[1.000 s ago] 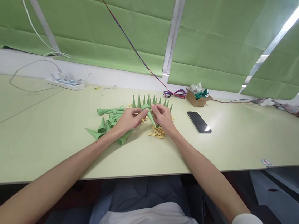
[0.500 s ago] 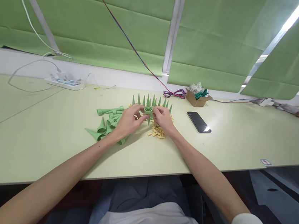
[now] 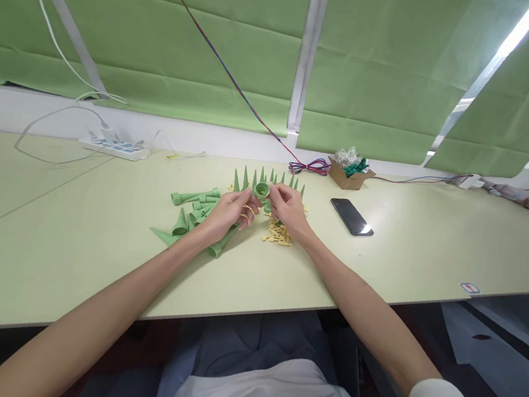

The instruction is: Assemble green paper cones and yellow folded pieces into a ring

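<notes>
A hollow green plastic spike [image 3: 261,190] is held up between my hands, its round open end facing me and its ringed inside showing. My left hand [image 3: 232,212] is closed at its left side, thumb and fingertips against the rim, the other fingers curled below. From the right, my right hand [image 3: 289,209] pinches the same rim. Behind them, several green spikes [image 3: 245,178] stand in a row with their points up. Loose green spikes [image 3: 180,222] lie in a heap by my left wrist. Small yellow plastic pieces [image 3: 279,233] are piled below my right hand.
A phone [image 3: 352,217] lies on the table [image 3: 406,253] to the right. Behind it sits a small cardboard box [image 3: 349,177] with clear plastic and green material inside. A coiled red-blue wire [image 3: 309,165] and a white power strip [image 3: 115,146] are along the wall.
The held spike has tilted, turning its open end more toward me, and its point no longer shows below. My left hand has shifted slightly left and down, with its fingers curled lower.
</notes>
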`<action>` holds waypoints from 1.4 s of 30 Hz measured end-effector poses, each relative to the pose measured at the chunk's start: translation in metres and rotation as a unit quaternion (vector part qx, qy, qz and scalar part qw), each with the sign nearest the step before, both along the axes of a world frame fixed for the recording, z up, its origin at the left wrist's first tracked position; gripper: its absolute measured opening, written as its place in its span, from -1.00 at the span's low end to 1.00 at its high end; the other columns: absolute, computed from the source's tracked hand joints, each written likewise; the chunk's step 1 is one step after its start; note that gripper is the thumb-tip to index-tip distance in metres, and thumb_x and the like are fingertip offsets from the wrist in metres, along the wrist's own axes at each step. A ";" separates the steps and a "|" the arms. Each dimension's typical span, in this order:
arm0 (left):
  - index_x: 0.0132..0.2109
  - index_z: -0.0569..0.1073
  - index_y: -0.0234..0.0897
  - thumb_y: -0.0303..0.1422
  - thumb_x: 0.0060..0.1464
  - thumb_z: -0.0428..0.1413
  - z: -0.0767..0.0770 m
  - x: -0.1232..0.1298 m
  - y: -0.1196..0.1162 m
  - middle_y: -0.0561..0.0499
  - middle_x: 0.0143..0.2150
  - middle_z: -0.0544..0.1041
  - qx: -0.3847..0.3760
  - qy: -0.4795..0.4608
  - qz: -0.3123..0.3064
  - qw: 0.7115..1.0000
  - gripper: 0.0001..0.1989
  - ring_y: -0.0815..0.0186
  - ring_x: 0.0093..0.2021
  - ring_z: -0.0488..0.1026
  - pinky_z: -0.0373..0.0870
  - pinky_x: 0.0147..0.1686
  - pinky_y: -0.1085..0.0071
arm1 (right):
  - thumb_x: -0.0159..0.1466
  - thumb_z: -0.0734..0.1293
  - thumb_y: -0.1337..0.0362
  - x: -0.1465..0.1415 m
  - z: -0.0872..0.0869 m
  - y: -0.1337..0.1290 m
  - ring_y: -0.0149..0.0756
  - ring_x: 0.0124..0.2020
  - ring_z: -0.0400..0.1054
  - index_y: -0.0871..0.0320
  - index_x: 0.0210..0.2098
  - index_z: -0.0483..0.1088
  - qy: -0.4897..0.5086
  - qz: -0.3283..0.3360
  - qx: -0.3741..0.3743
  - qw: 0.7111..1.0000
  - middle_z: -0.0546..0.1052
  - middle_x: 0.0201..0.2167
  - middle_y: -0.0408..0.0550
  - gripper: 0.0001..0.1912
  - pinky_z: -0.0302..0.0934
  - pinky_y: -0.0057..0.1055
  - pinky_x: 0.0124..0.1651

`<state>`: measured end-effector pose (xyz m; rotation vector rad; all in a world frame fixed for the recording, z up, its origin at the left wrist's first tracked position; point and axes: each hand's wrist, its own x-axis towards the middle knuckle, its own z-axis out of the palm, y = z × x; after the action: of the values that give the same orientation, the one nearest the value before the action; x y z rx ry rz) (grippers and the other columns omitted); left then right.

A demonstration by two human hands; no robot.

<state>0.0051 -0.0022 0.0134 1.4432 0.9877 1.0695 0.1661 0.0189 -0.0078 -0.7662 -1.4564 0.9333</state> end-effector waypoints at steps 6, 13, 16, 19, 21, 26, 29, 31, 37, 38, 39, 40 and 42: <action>-0.34 0.49 -0.36 0.02 0.01 0.27 0.003 0.001 0.000 -0.06 -0.38 0.46 -0.059 -0.059 -0.036 0.996 -0.54 0.44 -0.57 0.30 0.10 -0.69 0.47 | 0.19 0.34 -0.26 -0.001 0.003 -0.004 -0.51 -0.69 -0.06 0.09 -0.48 0.22 0.008 0.051 -0.030 0.998 0.06 -0.67 -0.32 -0.45 -0.09 -0.45 -0.64; -0.33 0.42 -0.33 0.05 -0.04 0.30 0.001 -0.001 0.000 0.02 -0.41 0.37 -0.038 -0.067 -0.049 0.996 -0.51 0.45 -0.56 0.30 0.09 -0.68 0.50 | 0.21 0.36 -0.23 0.000 0.004 -0.006 -0.55 -0.71 -0.08 0.09 -0.51 0.13 0.027 0.095 -0.057 0.993 0.04 -0.68 -0.35 -0.44 -0.09 -0.49 -0.67; -0.32 0.38 -0.29 0.06 0.00 0.26 0.002 -0.002 -0.002 0.11 -0.53 0.27 0.010 -0.023 -0.045 0.999 -0.53 0.42 -0.56 0.28 0.11 -0.65 0.50 | 0.22 0.37 -0.18 0.001 0.004 -0.006 -0.55 -0.71 -0.09 0.09 -0.53 0.10 0.026 0.103 -0.065 0.992 0.00 -0.69 -0.35 -0.44 -0.10 -0.50 -0.67; -0.33 0.35 -0.26 0.00 0.08 0.21 0.005 -0.004 -0.004 0.12 -0.53 0.31 0.092 0.062 -0.024 0.994 -0.60 0.43 -0.58 0.25 0.16 -0.61 0.48 | 0.24 0.36 -0.16 0.002 0.003 -0.005 -0.55 -0.73 -0.11 0.09 -0.55 0.06 0.011 0.093 -0.079 0.992 -0.03 -0.70 -0.35 -0.44 -0.13 -0.50 -0.69; -0.32 0.34 -0.26 -0.06 0.14 0.17 0.005 -0.004 -0.005 0.09 -0.48 0.36 0.144 0.121 -0.010 0.982 -0.65 0.44 -0.58 0.25 0.19 -0.58 0.47 | 0.24 0.36 -0.13 0.003 0.003 -0.004 -0.56 -0.73 -0.13 0.09 -0.57 0.04 0.000 0.084 -0.088 0.993 -0.03 -0.71 -0.35 -0.43 -0.16 -0.49 -0.69; -0.21 0.37 -0.26 -0.16 0.19 0.10 -0.005 -0.005 0.001 0.01 -0.29 0.41 0.251 0.174 0.023 0.952 -0.76 0.40 -0.48 0.36 0.28 -0.53 0.46 | 0.28 0.33 -0.05 0.004 0.004 -0.004 -0.55 -0.73 -0.15 0.08 -0.61 0.01 -0.038 0.053 -0.089 0.994 -0.04 -0.74 -0.34 -0.45 -0.19 -0.47 -0.68; -0.20 0.41 -0.27 -0.20 0.21 0.08 -0.010 -0.005 0.004 -0.03 -0.22 0.40 0.320 0.214 0.049 0.922 -0.79 0.37 -0.41 0.39 0.32 -0.52 0.47 | 0.28 0.32 -0.02 0.003 0.004 -0.003 -0.53 -0.72 -0.14 0.08 -0.61 0.01 -0.047 0.029 -0.088 0.995 -0.03 -0.75 -0.33 -0.47 -0.19 -0.47 -0.67; -0.17 0.44 -0.28 -0.23 0.23 0.06 -0.012 -0.004 0.005 -0.05 -0.19 0.41 0.344 0.231 0.062 0.908 -0.80 0.36 -0.38 0.40 0.34 -0.49 0.47 | 0.28 0.32 -0.03 0.002 0.004 -0.003 -0.53 -0.71 -0.13 0.08 -0.60 0.02 -0.041 0.023 -0.089 0.995 -0.02 -0.74 -0.32 -0.47 -0.18 -0.47 -0.67; 0.00 0.44 -0.26 -0.25 0.25 0.08 -0.010 -0.003 0.002 -0.08 -0.05 0.45 0.350 0.233 0.113 0.900 -0.75 0.40 -0.39 0.40 0.39 -0.38 0.42 | 0.27 0.31 -0.18 -0.001 0.002 -0.002 -0.54 -0.73 -0.11 0.09 -0.55 0.09 0.023 0.023 -0.105 0.994 0.00 -0.71 -0.33 -0.45 -0.18 -0.49 -0.69; -0.01 0.42 -0.26 -0.25 0.24 0.09 -0.010 -0.002 0.002 -0.07 -0.05 0.46 0.344 0.228 0.122 0.902 -0.76 0.40 -0.40 0.39 0.38 -0.38 0.42 | 0.27 0.31 -0.19 -0.001 0.001 -0.001 -0.54 -0.73 -0.11 0.09 -0.54 0.10 0.035 0.022 -0.104 0.994 0.00 -0.70 -0.34 -0.44 -0.18 -0.49 -0.69; -0.04 0.42 -0.26 -0.24 0.23 0.09 -0.009 -0.002 0.002 -0.07 -0.06 0.46 0.336 0.225 0.129 0.905 -0.77 0.40 -0.41 0.39 0.37 -0.39 0.42 | 0.26 0.31 -0.21 -0.001 0.001 -0.001 -0.54 -0.72 -0.11 0.09 -0.53 0.10 0.046 0.020 -0.101 0.994 0.01 -0.70 -0.34 -0.44 -0.18 -0.50 -0.70; -0.10 0.42 -0.27 -0.23 0.22 0.10 -0.009 -0.002 0.002 -0.06 -0.10 0.47 0.327 0.224 0.134 0.908 -0.79 0.40 -0.41 0.39 0.36 -0.40 0.42 | 0.26 0.31 -0.22 -0.001 0.002 0.000 -0.54 -0.72 -0.11 0.09 -0.53 0.10 0.055 0.018 -0.098 0.994 0.01 -0.70 -0.34 -0.44 -0.18 -0.50 -0.70; -0.24 0.42 -0.28 -0.19 0.22 0.10 -0.008 -0.002 0.002 -0.04 -0.21 0.49 0.297 0.224 0.134 0.919 -0.78 0.37 -0.41 0.40 0.32 -0.42 0.42 | 0.26 0.31 -0.22 -0.001 0.002 0.000 -0.55 -0.72 -0.11 0.09 -0.51 0.10 0.065 0.013 -0.090 0.994 0.03 -0.68 -0.34 -0.44 -0.17 -0.50 -0.70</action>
<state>0.0027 -0.0003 0.0057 2.1642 1.2754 1.3422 0.1655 0.0194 -0.0058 -0.8031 -1.2843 1.1249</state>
